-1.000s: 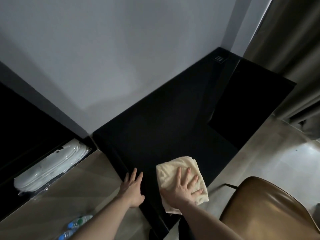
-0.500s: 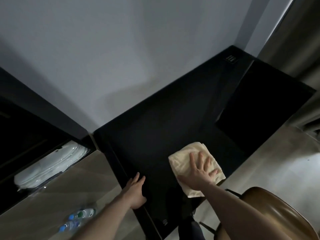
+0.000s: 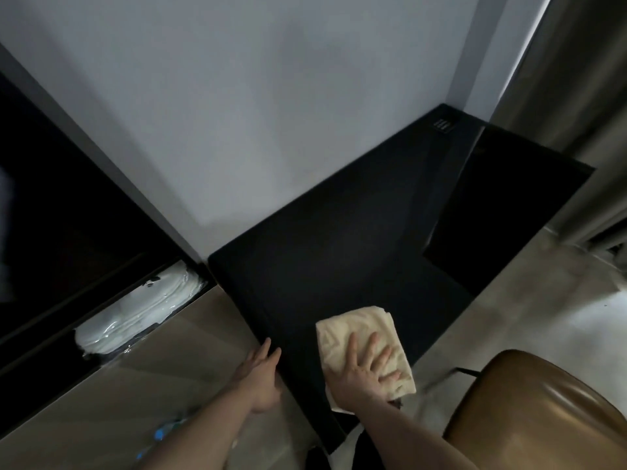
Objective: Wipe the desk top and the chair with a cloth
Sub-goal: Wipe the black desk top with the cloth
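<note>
Desk wiping underway: right hand, fingers spread flat, presses cloth lower centre; left hand open at edge; chair untouched.

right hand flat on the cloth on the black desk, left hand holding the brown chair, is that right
Not quite. In the head view the left hand rests on the desk edge, not the chair. The right hand does lie flat on the cloth.

Your right hand is covering much of the cloth. The bottom and right edges are cutting off the chair, and the bottles are blurring beyond telling.
</note>
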